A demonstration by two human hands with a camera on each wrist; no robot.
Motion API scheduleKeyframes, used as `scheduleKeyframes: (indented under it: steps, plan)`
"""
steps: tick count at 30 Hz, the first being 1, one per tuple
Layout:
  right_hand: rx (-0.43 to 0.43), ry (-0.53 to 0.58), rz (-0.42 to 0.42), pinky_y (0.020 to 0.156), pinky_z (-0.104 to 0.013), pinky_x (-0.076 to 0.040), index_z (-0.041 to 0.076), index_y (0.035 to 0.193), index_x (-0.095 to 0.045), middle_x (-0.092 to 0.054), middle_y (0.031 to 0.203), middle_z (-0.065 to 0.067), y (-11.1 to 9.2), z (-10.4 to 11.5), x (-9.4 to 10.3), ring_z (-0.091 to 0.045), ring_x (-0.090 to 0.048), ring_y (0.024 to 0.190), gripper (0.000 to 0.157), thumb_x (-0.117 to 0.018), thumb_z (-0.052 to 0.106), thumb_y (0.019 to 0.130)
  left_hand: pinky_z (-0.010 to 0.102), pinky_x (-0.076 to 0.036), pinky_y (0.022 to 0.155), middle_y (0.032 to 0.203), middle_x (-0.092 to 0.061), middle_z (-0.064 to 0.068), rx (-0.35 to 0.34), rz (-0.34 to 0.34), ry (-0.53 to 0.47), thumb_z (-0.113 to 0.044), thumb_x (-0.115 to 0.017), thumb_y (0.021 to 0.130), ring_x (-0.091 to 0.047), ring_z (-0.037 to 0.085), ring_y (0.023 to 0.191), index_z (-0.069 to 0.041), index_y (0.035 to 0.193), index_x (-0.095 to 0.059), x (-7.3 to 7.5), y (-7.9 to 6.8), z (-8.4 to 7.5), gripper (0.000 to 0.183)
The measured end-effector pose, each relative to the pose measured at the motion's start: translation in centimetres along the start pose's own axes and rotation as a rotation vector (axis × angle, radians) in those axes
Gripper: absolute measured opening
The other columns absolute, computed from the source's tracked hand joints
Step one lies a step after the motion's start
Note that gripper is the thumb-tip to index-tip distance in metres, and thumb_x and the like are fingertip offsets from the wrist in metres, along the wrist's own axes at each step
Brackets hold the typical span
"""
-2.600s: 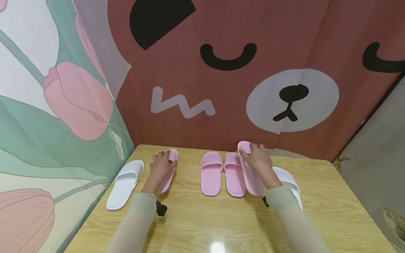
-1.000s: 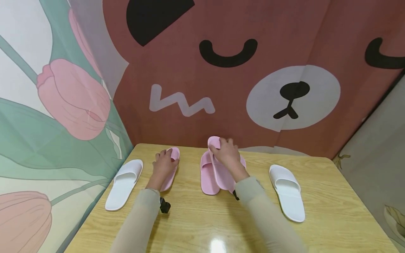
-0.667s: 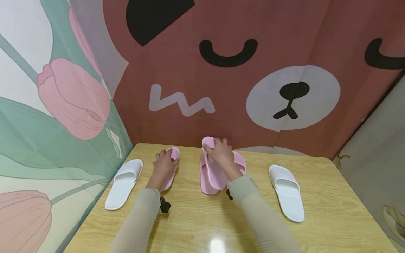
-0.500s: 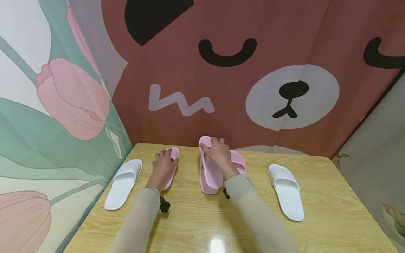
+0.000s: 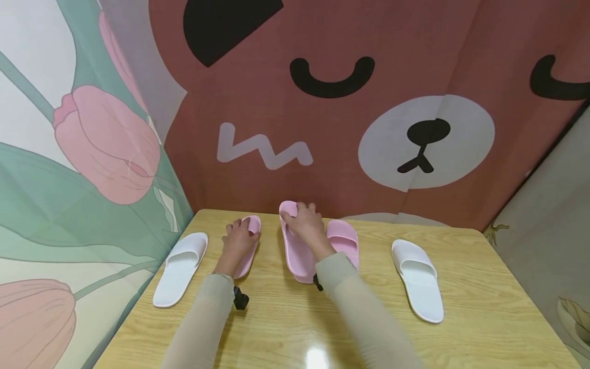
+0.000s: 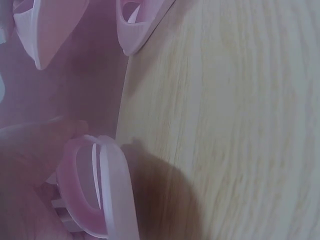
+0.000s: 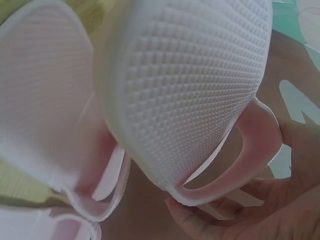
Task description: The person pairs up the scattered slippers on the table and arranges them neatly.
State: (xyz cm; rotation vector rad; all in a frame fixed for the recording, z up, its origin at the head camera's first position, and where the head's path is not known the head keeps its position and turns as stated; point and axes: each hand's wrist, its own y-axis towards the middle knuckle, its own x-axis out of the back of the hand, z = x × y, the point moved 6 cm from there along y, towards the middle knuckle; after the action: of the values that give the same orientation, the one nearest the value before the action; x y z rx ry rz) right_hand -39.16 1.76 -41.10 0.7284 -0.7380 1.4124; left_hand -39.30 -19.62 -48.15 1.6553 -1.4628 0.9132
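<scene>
the right hand (image 5: pixel 304 223) is pinching the strap end of a right-held pink slipper (image 5: pixel 298 257), with fingers and thumb clamping on it from both sides. directly behind that grip, a partly hidden pink slipper (image 5: pixel 305 280) is peeking out along the lower edge; whether the two are touching, i cannot tell. just to the right of this grip, an uncovered pink slipper (image 5: pixel 344 242) is lying on the wooden table (image 5: pixel 276 328), toe pointing away from the person. well apart on the same side, a right white slipper (image 5: pixel 419 289) is lying at a slant.

the left hand (image 5: pixel 238 240) is clamping on the strap end of a left-held pink slipper (image 5: pixel 248 261), which is sitting well to the left of the right grip. near the left grip, on its outer side, a left white slipper (image 5: pixel 177 275) is lying aslant. beyond both grips, a bear-print backdrop (image 5: pixel 332 128) is hanging behind the table.
</scene>
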Motion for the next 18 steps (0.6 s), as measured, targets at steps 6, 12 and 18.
scheduleKeyframes:
  steps: [6,12,18]
  plan:
    - [0.006,0.017,-0.007,0.098,-0.056,-0.046,0.013,0.149,-0.049,-0.047,0.141,-0.019,0.2,0.9,-1.1,-0.046,-0.051,0.125,0.076,-0.056,0.064,0.093,0.073,-0.03,0.103,0.154,-0.037,0.027,-0.001,0.0,0.0,-0.039,-0.064,0.097,-0.03,0.049,0.139,-0.005,0.154,-0.04,-0.1,0.2,0.3,0.07]
    - [-0.007,0.068,0.004,0.099,-0.057,-0.045,0.012,0.146,-0.051,-0.047,0.139,-0.02,0.3,1.4,-2.2,-0.045,-0.05,0.126,0.073,-0.059,0.062,0.093,0.074,-0.03,0.104,0.154,-0.037,0.027,-0.002,-0.002,0.008,-0.04,-0.064,0.097,-0.029,0.049,0.14,-0.005,0.154,-0.04,-0.2,0.4,0.3,0.071]
    - [-0.001,0.06,0.011,0.099,-0.055,-0.045,0.01,0.145,-0.052,-0.047,0.138,-0.02,0.4,1.8,-3.0,-0.045,-0.051,0.124,0.073,-0.059,0.06,0.094,0.074,-0.028,0.106,0.154,-0.037,0.027,0.0,-0.005,0.001,-0.041,-0.064,0.097,-0.029,0.048,0.141,-0.006,0.154,-0.04,-0.3,0.6,0.2,0.071]
